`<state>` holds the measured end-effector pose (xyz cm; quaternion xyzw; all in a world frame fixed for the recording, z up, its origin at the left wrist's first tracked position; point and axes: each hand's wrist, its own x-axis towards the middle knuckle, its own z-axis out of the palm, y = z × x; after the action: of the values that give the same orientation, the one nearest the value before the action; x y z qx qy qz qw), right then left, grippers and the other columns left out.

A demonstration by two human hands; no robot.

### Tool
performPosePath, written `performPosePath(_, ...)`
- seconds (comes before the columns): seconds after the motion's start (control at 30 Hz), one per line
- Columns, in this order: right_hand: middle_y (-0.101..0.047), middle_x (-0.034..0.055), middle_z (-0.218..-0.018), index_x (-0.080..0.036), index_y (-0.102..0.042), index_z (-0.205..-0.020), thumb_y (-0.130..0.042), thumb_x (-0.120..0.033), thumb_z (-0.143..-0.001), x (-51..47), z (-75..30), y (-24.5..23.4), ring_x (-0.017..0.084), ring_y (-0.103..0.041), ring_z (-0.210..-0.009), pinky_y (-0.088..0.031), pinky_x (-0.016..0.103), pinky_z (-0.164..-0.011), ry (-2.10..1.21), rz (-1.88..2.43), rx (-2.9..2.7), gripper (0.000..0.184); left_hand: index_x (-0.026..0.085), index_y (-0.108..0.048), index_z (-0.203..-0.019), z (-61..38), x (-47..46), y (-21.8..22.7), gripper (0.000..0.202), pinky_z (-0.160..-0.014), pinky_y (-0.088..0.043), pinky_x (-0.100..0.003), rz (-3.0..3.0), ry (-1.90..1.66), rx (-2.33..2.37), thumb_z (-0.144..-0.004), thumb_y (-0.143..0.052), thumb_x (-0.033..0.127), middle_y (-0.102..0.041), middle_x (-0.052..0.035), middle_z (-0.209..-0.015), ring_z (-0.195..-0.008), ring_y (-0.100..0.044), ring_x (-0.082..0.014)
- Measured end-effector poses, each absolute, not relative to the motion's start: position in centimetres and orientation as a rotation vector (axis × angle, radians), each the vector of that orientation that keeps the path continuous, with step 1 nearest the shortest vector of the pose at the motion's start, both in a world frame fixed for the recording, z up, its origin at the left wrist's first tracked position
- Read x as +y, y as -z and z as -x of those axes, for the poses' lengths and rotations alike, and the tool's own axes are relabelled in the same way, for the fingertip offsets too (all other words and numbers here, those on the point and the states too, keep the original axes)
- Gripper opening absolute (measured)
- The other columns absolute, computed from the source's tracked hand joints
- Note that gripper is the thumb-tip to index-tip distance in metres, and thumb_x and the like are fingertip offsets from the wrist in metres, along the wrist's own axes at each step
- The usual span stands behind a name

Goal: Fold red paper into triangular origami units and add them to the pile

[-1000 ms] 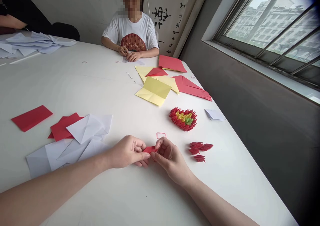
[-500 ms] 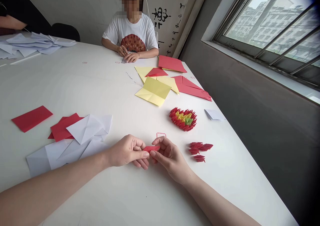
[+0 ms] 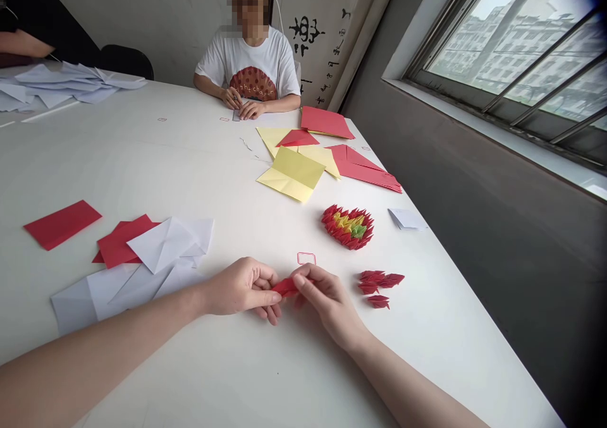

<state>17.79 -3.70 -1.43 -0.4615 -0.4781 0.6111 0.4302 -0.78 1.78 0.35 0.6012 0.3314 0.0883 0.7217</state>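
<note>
Two hands close on one folded red paper unit: the left hand pinches its left end, the right hand its right end. The unit sits between them, above the white table, left of the loose red folded units.

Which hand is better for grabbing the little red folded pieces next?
Probably the right hand: the little red folded pieces lie just beyond it on its side. The left hand is farther away, though both hands are pinching the red paper strip.
</note>
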Motion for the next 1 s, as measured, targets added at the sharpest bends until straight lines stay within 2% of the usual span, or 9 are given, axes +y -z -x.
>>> performPosePath(0.13,-0.059,0.0016,-0.067,-0.017,-0.056,-0.075,-0.057,-0.038,-0.083,-4.07,-17.22,1.49,0.013,-0.053,-0.061,-0.042,0.025,-0.055,-1.351,1.260,-1.349,0.023,0.013,-0.065,-0.077,0.39,1.50,0.04,0.022,-0.069,-0.055,-0.031,-1.319,-0.322,0.818,-0.078,-0.061,0.035,-0.071,-0.0076,-0.078,-0.076,-0.069,-0.0214)
performPosePath(0.3,-0.064,0.0045,-0.076,-0.017,-0.059,-0.083,-0.055,-0.033,-0.085,-4.28,-16.97,1.53,0.016,-0.060,-0.069,-0.047,0.029,-0.063,-1.347,1.190,-1.363,0.016,0.013,-0.068,-0.079,0.23,1.36,-0.11,0.021,-0.071,-0.055,-0.030,-1.320,-0.308,0.845,-0.077,-0.062,0.033,-0.071,-0.0076,-0.077,-0.080,-0.069,-0.0221)
performPosePath(0.47,-0.059,0.0025,-0.069,-0.018,-0.065,-0.080,-0.058,-0.030,-0.083,-4.33,-17.20,1.91,0.013,-0.054,-0.058,-0.047,0.027,-0.054,-1.337,1.157,-1.351,0.014,0.013,-0.070,-0.080,0.40,1.52,-0.28,0.022,-0.069,-0.055,-0.030,-1.283,-0.267,0.808,-0.079,-0.061,0.033,-0.073,-0.0089,-0.081,-0.079,-0.069,-0.0227)
performPosePath(0.6,-0.056,0.0036,-0.077,-0.020,-0.068,-0.084,-0.060,-0.029,-0.082,-4.03,-17.49,2.16,0.015,-0.059,-0.066,-0.052,0.030,-0.059,-1.358,1.021,-1.317,0.012,0.014,-0.069,-0.082,0.64,1.88,-0.28,0.023,-0.068,-0.053,-0.027,-1.215,-0.267,0.766,-0.081,-0.058,0.033,-0.073,-0.0099,-0.088,-0.079,-0.070,-0.0213)
performPosePath(0.77,-0.059,0.0036,-0.075,-0.018,-0.065,-0.082,-0.060,-0.032,-0.082,-3.75,-17.72,1.92,0.015,-0.060,-0.068,-0.051,0.032,-0.065,-1.464,1.022,-1.243,0.015,0.014,-0.066,-0.083,0.84,2.04,-0.49,0.021,-0.067,-0.052,-0.025,-1.203,-0.305,0.773,-0.081,-0.058,0.033,-0.073,-0.0107,-0.088,-0.079,-0.070,-0.0208)
performPosePath(1.0,-0.060,0.0050,-0.080,-0.016,-0.061,-0.082,-0.059,-0.031,-0.083,-3.77,-17.76,2.02,0.017,-0.061,-0.076,-0.052,0.034,-0.073,-1.456,1.022,-1.289,0.016,0.013,-0.065,-0.078,0.56,2.03,-0.35,0.027,-0.064,-0.053,-0.025,-1.215,-0.308,0.821,-0.078,-0.061,0.039,-0.073,-0.0105,-0.084,-0.076,-0.070,-0.0220)
